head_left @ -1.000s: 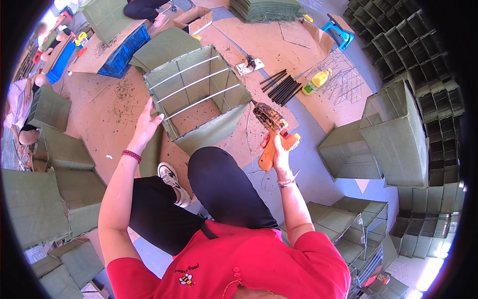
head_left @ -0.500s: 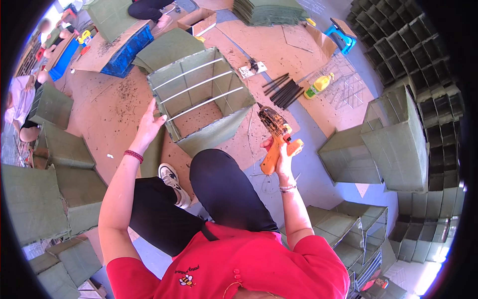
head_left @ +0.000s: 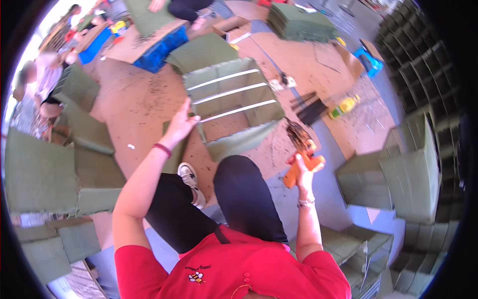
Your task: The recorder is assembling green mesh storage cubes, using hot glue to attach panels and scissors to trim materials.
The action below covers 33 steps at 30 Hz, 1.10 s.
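Observation:
An open-topped box of green fabric panels [head_left: 239,144] stands on the floor in front of my knees. Three white rods [head_left: 231,94] span its open top. My left hand [head_left: 180,124] is at the box's left edge, fingers stretched out and thumb apart; whether it presses on the wall is unclear. In my right hand [head_left: 304,174] is an orange hot glue gun [head_left: 294,175], its front part covered with dark stains. The gun's nozzle is at or close to the box's right corner; I cannot tell whether they touch.
Black sticks [head_left: 312,110] and a yellow bottle [head_left: 344,107] lie right of the box. Stacked green panels [head_left: 301,25] are at the back. Finished-looking green boxes [head_left: 408,169] stand on the right, others [head_left: 42,169] on the left. Co-workers sit at the far left.
The whole view has shifted, so the box and both hands appear farther right and slightly lower. The glue gun stays by the box's right corner, and my left hand stays at the left edge.

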Each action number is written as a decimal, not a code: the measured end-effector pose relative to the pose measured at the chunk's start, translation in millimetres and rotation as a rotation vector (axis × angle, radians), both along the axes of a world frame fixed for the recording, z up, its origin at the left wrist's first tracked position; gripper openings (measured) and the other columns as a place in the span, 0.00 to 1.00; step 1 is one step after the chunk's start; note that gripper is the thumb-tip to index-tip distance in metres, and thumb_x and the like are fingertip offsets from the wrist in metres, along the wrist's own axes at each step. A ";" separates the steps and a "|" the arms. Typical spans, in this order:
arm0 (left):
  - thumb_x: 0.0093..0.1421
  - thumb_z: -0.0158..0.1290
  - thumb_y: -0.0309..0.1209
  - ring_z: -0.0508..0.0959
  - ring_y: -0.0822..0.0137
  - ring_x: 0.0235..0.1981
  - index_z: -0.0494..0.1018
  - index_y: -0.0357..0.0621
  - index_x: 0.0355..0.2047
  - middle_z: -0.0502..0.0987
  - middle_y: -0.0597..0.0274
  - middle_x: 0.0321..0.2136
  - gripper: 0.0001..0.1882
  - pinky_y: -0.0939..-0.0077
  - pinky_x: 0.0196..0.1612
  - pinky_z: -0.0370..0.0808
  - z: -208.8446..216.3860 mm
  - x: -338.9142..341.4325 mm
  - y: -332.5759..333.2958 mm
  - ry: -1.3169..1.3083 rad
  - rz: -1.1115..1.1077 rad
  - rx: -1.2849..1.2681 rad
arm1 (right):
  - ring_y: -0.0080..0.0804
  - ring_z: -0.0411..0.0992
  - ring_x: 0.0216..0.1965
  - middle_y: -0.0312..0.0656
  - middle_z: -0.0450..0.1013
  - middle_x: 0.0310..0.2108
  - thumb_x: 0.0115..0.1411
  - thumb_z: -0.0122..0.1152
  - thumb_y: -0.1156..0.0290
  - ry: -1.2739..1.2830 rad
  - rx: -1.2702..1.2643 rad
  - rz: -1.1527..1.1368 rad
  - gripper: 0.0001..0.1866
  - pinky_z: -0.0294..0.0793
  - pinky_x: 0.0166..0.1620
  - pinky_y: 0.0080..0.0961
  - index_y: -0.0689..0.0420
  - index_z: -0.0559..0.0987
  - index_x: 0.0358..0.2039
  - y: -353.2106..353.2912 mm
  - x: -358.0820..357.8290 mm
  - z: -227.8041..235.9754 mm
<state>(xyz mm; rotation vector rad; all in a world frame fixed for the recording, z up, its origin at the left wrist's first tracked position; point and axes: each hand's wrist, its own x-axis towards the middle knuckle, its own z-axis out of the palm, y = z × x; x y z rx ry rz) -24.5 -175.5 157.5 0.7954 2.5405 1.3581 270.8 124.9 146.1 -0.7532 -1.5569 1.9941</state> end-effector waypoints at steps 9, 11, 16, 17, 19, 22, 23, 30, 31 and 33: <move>0.56 0.51 0.29 0.62 0.55 0.58 0.45 0.36 0.63 0.55 0.43 0.60 0.38 0.70 0.60 0.58 14.4 13.6 9.1 -0.175 0.010 -0.008 | 0.28 0.70 0.25 0.39 0.68 0.23 0.58 0.55 0.67 0.005 0.006 0.027 0.11 0.73 0.32 0.25 0.61 0.69 0.35 -0.2 9.5 11.8; 0.57 0.51 0.30 0.57 0.54 0.61 0.44 0.36 0.63 0.54 0.43 0.61 0.38 0.69 0.62 0.55 16.0 15.1 10.0 -0.205 0.014 -0.024 | 0.27 0.70 0.24 0.38 0.68 0.23 0.58 0.55 0.67 -0.004 0.020 0.043 0.11 0.72 0.31 0.25 0.60 0.69 0.35 0.3 9.6 12.4; 0.55 0.52 0.31 0.56 0.54 0.62 0.46 0.34 0.62 0.54 0.42 0.61 0.39 0.69 0.62 0.55 6.2 8.7 18.7 -0.176 -0.035 0.000 | 0.28 0.70 0.23 0.38 0.68 0.23 0.57 0.56 0.68 0.025 0.032 0.002 0.10 0.72 0.29 0.24 0.60 0.68 0.35 2.6 11.0 4.0; 0.54 0.53 0.30 0.58 0.53 0.61 0.46 0.33 0.61 0.54 0.40 0.60 0.39 0.69 0.61 0.56 7.9 10.4 22.6 -0.113 -0.052 0.020 | 0.28 0.70 0.23 0.38 0.68 0.22 0.57 0.56 0.69 0.017 0.025 -0.038 0.10 0.72 0.29 0.24 0.59 0.68 0.34 5.3 15.6 7.8; 0.54 0.54 0.29 0.62 0.53 0.58 0.47 0.31 0.61 0.56 0.39 0.59 0.39 0.70 0.59 0.61 0.3 5.1 10.2 -0.016 -0.035 0.055 | 0.28 0.70 0.23 0.39 0.68 0.22 0.55 0.57 0.71 -0.087 -0.005 -0.059 0.10 0.72 0.26 0.25 0.59 0.67 0.33 -10.1 6.0 33.3; 0.54 0.54 0.26 0.68 0.57 0.54 0.47 0.34 0.62 0.57 0.43 0.59 0.39 0.72 0.55 0.66 1.5 1.8 1.8 -0.029 0.021 0.029 | 0.27 0.69 0.23 0.38 0.69 0.22 0.56 0.56 0.69 -0.020 0.050 0.034 0.09 0.71 0.28 0.24 0.59 0.68 0.33 0.3 0.4 10.0; 0.55 0.53 0.25 0.74 0.61 0.45 0.47 0.37 0.62 0.60 0.45 0.58 0.38 0.71 0.54 0.66 19.2 8.7 13.7 -0.208 0.050 0.029 | 0.27 0.69 0.23 0.38 0.68 0.22 0.57 0.56 0.69 0.029 0.027 0.030 0.09 0.71 0.28 0.23 0.59 0.68 0.33 2.0 2.7 5.7; 0.56 0.53 0.26 0.76 0.67 0.40 0.46 0.40 0.63 0.63 0.49 0.56 0.38 0.71 0.50 0.68 20.0 11.3 19.1 -0.196 0.036 0.001 | 0.27 0.69 0.24 0.38 0.68 0.24 0.57 0.57 0.67 0.032 -0.008 0.059 0.12 0.72 0.30 0.24 0.61 0.69 0.36 -2.7 12.8 12.3; 0.56 0.52 0.26 0.76 0.67 0.40 0.46 0.40 0.63 0.63 0.49 0.56 0.38 0.71 0.50 0.68 20.1 13.1 19.6 -0.210 0.046 0.001 | 0.27 0.70 0.24 0.39 0.68 0.24 0.57 0.58 0.67 0.056 -0.002 0.040 0.12 0.72 0.31 0.24 0.61 0.69 0.36 -5.3 13.3 12.3; 0.56 0.52 0.25 0.76 0.67 0.40 0.46 0.40 0.63 0.63 0.49 0.57 0.38 0.71 0.50 0.68 16.7 9.3 16.4 -0.206 0.046 -0.007 | 0.28 0.69 0.24 0.38 0.68 0.23 0.57 0.58 0.67 0.072 0.001 0.035 0.13 0.71 0.30 0.24 0.61 0.69 0.37 -6.5 11.7 10.3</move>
